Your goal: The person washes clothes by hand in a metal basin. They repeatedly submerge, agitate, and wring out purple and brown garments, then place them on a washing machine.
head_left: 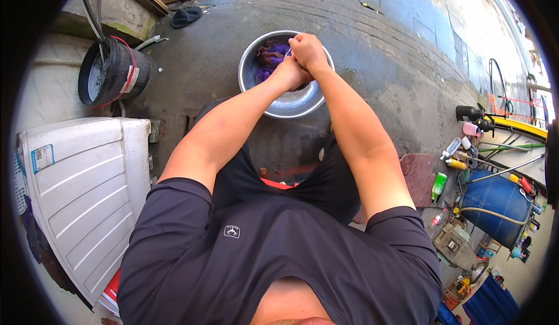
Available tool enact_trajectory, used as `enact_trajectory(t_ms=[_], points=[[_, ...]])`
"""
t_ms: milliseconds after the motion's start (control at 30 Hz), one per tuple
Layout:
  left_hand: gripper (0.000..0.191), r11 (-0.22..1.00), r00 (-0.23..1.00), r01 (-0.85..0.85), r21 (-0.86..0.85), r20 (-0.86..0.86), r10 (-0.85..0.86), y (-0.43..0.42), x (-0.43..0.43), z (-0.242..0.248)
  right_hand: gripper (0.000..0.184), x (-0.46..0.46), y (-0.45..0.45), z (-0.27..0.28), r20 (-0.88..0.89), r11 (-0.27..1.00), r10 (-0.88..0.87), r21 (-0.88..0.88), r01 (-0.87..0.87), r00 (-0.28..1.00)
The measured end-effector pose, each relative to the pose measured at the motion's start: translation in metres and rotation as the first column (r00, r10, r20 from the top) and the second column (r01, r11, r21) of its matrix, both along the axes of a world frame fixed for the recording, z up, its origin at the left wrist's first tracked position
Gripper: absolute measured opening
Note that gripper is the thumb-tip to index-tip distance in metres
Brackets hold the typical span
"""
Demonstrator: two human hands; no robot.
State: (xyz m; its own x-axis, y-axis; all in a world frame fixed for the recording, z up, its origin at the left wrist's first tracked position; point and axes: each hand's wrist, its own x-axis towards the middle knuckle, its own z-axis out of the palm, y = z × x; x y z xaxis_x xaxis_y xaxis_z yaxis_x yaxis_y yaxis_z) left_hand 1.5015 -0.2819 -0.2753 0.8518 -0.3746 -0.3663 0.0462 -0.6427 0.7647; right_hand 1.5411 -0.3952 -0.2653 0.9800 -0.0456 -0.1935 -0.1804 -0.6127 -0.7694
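A round metal basin (301, 106) stands on the wet concrete floor in front of me. Purple and brown cloth (271, 56) lies in it, bunched towards the left side. Over the basin, my left hand (290, 72) and my right hand (309, 50) are close against each other, the right one slightly farther from me. Both have curled fingers. A small bit of light and purple material shows between them, but most of what they grip is hidden by the fingers and wrists. Something dark hangs below the hands inside the basin.
At left are a black bucket (142, 74) with a hose in it and a white ribbed panel (87, 194). A dark slipper (187, 17) lies beyond. On the right are a blue barrel (495, 207), a green bottle (439, 186), other bottles and a reddish board (418, 178).
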Motion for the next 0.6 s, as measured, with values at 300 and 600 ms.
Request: enact_trajectory(t_ms=[300,600], points=[[0.074,0.984,0.994,-0.104,-0.147,0.018,0.108,0.010,0.010,0.030,0.026,0.000,-0.013,0.033,0.097,0.836,-0.114,0.547,0.043,0.989],[0.068,0.781,0.942,-0.320,-0.536,-0.094,0.321,0.148,0.000,0.117,0.042,-0.013,-0.051,0.042,-0.048,0.810,-0.271,0.527,0.255,0.961]])
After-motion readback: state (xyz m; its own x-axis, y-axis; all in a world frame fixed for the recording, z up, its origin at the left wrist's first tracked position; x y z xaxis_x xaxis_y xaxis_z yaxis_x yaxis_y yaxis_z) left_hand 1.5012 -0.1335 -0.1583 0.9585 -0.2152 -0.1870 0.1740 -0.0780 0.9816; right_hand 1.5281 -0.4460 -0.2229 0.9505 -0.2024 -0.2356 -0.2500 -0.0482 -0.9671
